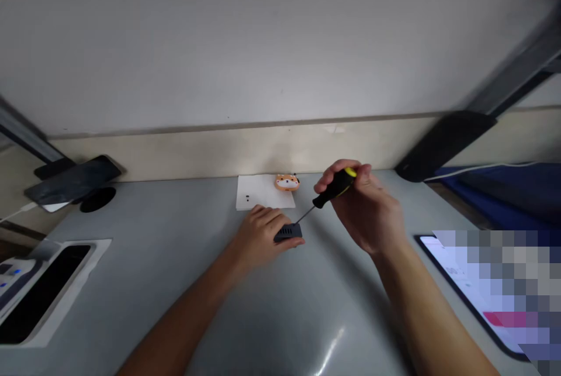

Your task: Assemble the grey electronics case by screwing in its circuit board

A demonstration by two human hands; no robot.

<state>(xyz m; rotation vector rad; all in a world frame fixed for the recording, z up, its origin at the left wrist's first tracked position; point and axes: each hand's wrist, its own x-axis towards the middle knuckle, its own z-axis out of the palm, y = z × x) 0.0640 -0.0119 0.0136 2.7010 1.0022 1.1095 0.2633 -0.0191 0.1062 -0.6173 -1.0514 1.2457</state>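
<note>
My left hand (262,234) is closed around a small dark box with slots (289,231), pressing it to the grey table (272,317). In my right hand (368,206) is a black and yellow screwdriver (333,187), its handle gripped between thumb and fingers. The shaft slants down to the left, and its tip meets the box's top near the right end. I cannot make out a screw under the tip. Just behind the box lies a white sheet of paper (263,192) with a few tiny dark pieces (248,197) on it.
An orange animal-face case (287,182) sits on the paper's back right. At left are a phone on a stand (74,183) and a dark-screened device (48,288) on white paper. A lit tablet (464,282) lies at right. Behind the table rises a wall (197,157).
</note>
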